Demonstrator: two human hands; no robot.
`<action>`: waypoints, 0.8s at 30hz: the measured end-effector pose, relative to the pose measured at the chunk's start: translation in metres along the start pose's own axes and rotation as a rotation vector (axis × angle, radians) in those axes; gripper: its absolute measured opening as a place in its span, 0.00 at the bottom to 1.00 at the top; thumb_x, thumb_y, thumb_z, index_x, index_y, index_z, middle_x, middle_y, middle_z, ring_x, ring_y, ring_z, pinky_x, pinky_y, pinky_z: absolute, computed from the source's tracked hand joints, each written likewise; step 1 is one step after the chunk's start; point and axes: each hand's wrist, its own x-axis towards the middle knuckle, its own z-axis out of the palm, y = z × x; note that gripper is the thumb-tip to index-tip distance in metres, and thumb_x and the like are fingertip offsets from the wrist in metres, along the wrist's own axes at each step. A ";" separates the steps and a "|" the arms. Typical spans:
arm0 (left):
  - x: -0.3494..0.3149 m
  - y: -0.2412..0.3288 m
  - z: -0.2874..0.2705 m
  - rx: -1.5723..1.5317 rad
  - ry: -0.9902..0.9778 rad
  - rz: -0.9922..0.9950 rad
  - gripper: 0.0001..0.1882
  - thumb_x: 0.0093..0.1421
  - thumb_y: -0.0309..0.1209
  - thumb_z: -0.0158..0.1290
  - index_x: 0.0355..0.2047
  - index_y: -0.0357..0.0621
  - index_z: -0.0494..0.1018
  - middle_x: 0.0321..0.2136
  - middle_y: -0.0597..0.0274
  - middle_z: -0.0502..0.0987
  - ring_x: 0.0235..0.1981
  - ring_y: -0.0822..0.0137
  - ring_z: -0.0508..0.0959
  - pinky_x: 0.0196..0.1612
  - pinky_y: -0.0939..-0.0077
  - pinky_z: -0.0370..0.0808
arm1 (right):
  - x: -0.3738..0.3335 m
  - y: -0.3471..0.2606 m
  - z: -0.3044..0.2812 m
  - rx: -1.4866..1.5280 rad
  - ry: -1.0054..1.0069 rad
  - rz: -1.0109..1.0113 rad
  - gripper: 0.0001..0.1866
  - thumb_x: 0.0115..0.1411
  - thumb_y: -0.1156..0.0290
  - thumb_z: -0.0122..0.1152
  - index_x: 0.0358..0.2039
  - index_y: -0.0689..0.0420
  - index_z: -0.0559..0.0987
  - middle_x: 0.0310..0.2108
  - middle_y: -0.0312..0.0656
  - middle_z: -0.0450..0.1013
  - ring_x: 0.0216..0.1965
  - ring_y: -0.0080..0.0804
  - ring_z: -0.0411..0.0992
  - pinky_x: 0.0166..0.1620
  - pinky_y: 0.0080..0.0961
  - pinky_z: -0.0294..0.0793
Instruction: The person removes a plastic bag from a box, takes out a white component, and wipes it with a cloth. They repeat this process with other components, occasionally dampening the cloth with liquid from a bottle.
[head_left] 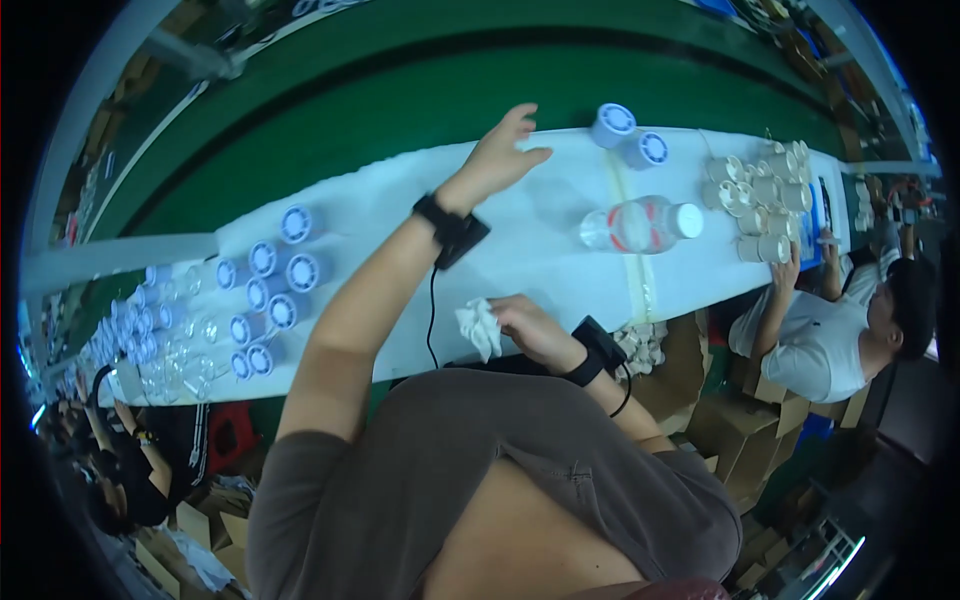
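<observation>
My left hand [498, 158] is stretched out over the far part of the white-covered table [390, 215], fingers apart and holding nothing. Close to my body, my right hand [535, 328] grips a crumpled white cloth [480, 329] near the table's front edge. To the right of my left hand, a clear bottle with a white cap and red markings [640, 226] lies or leans on the table; which of the two I cannot tell. Beyond it, two pale blue cylindrical containers [613, 124] are at the far edge. Black bands with small boxes and cables are on both my wrists.
Several more blue containers [264, 258] are at left, with clear containers [190, 370] past them. Several cream cylindrical pieces [760, 190] are grouped at right, beside a co-worker in white [820, 340]. Cardboard boxes [735, 440] sit below; another person in black [150, 470] is at left.
</observation>
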 end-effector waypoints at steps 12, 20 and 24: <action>0.094 -0.026 0.086 0.138 0.009 0.062 0.34 0.38 0.37 0.59 0.44 0.38 0.59 0.40 0.51 0.67 0.45 0.57 0.65 0.46 0.70 0.62 | -0.062 -0.022 -0.053 0.032 0.195 -0.256 0.10 0.50 0.74 0.42 0.26 0.65 0.72 0.25 0.34 0.66 0.25 0.18 0.63 0.29 0.15 0.62; -0.106 -0.018 0.001 0.607 0.188 0.232 0.24 0.34 0.30 0.58 0.34 0.41 0.65 0.32 0.57 0.68 0.38 0.55 0.66 0.41 0.68 0.63 | -0.015 -0.061 0.003 -0.792 0.514 -0.719 0.12 0.47 0.78 0.53 0.34 0.64 0.69 0.23 0.39 0.68 0.21 0.24 0.65 0.25 0.19 0.64; -0.172 -0.012 -0.017 0.559 0.293 0.294 0.23 0.34 0.28 0.57 0.34 0.41 0.65 0.32 0.57 0.68 0.37 0.54 0.66 0.41 0.67 0.63 | 0.022 -0.036 0.037 -1.328 0.167 -1.052 0.07 0.48 0.74 0.53 0.29 0.63 0.69 0.23 0.44 0.67 0.20 0.29 0.66 0.23 0.21 0.63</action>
